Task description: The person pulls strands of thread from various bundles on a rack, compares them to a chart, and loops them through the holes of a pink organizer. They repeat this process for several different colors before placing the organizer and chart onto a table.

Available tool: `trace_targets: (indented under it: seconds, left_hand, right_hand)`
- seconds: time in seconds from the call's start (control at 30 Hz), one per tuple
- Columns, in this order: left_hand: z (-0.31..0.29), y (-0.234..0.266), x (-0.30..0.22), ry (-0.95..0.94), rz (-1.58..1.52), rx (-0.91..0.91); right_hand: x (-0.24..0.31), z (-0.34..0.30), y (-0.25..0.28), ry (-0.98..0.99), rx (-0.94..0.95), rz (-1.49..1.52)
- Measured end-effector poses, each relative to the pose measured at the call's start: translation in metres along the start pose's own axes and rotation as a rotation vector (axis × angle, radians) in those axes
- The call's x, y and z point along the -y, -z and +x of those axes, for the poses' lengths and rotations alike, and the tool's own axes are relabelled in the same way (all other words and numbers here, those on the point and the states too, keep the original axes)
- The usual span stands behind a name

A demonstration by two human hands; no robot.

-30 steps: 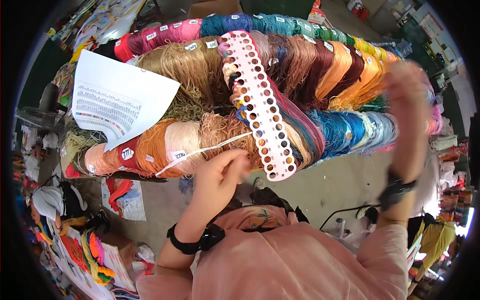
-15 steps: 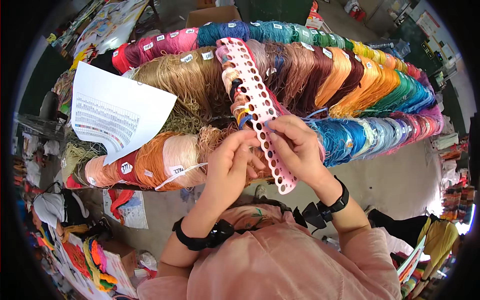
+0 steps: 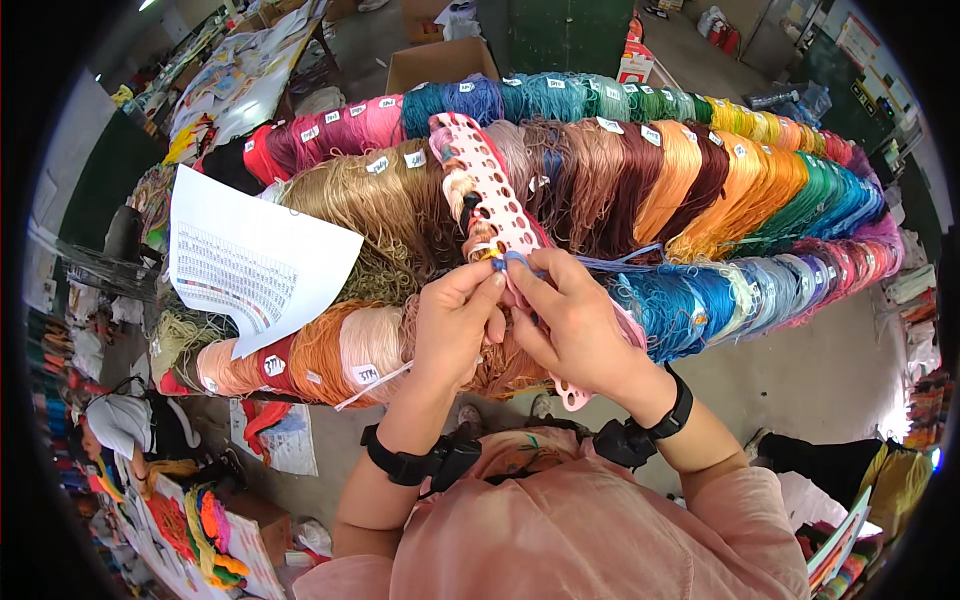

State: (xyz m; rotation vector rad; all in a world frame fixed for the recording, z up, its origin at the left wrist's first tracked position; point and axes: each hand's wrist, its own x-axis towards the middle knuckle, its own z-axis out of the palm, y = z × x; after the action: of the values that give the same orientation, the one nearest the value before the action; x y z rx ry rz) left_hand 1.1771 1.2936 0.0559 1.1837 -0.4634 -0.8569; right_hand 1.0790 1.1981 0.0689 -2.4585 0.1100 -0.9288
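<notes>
Left hand (image 3: 460, 318), right hand (image 3: 568, 318): pinching blue thread (image 3: 514, 257) | pink perforated card (image 3: 510, 213): threads in holes | cardboard box (image 3: 440, 68): contents hidden

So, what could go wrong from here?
The blue thread trails past the right hand over the hanging skeins, so it might snag. The pink perforated strip lies slanted across them and could shift if pulled. The white sheet shows no visible fastening, so it may slide off.

Thread workshop, long rows of labelled coloured skeins (image 3: 668, 180), cardboard box (image 3: 438, 64)
</notes>
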Motion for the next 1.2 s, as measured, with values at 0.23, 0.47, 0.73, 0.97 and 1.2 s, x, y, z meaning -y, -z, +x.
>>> trace_targets:
  seconds: [0.23, 0.47, 0.73, 0.97, 1.2]
  left_hand:
    - [0.003, -0.002, -0.002, 0.001, -0.052, 0.025]
    - [0.007, -0.005, 0.000, -0.008, 0.024, -0.072]
    - [-0.025, 0.031, -0.011, -0.049, -0.328, -0.106]
    - [-0.025, 0.023, -0.012, 0.056, -0.133, -0.125]
    - [-0.049, 0.026, -0.026, 0.062, -0.482, 0.089]
  right_hand:
    - [-0.008, 0.006, 0.001, -0.004, -0.108, 0.202]
    - [-0.010, 0.006, 0.000, -0.052, -0.106, 0.253]
    - [-0.005, 0.005, 0.012, -0.206, 0.055, 0.167]
    - [-0.002, 0.002, -0.002, -0.208, 0.080, 0.157]
    - [-0.007, -0.007, -0.004, -0.167, 0.129, 0.129]
